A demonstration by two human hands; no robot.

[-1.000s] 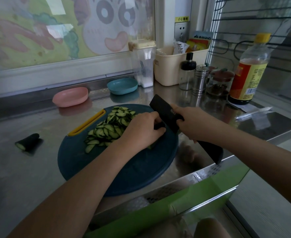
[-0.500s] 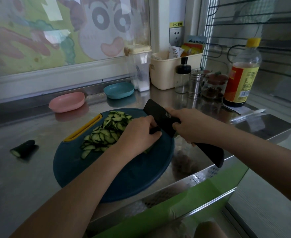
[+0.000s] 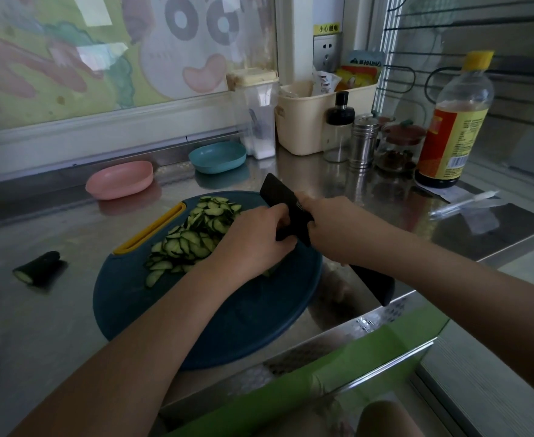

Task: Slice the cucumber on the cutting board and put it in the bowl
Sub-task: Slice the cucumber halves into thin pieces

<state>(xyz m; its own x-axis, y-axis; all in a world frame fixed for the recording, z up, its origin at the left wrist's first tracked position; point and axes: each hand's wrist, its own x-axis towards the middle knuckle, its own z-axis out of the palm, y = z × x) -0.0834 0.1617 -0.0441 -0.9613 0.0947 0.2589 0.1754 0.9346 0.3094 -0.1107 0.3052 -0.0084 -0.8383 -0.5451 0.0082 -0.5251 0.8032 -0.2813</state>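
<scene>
A round dark-blue cutting board point(image 3: 228, 326) with a yellow handle slot lies on the steel counter. A heap of thin cucumber slices point(image 3: 193, 234) covers its far left part. My left hand point(image 3: 253, 244) presses down on the uncut cucumber piece, which is almost wholly hidden under it; a green bit shows at its lower edge. My right hand point(image 3: 338, 228) grips a black cleaver point(image 3: 283, 200), its blade right against my left fingers. A pink bowl point(image 3: 120, 179) and a teal bowl point(image 3: 218, 156) sit empty behind the board.
A cut cucumber end point(image 3: 37, 267) lies on the counter point(image 3: 38, 326) left of the board. At the back right stand a clear container, a cream bin point(image 3: 306, 121), shakers, a jar and a large sauce bottle point(image 3: 455, 121). A pen point(image 3: 464, 201) lies at the right.
Both hands and the cleaver stay at the same spot on the board, blade against the left fingers. The camera has shifted slightly; the slice pile looks unchanged.
</scene>
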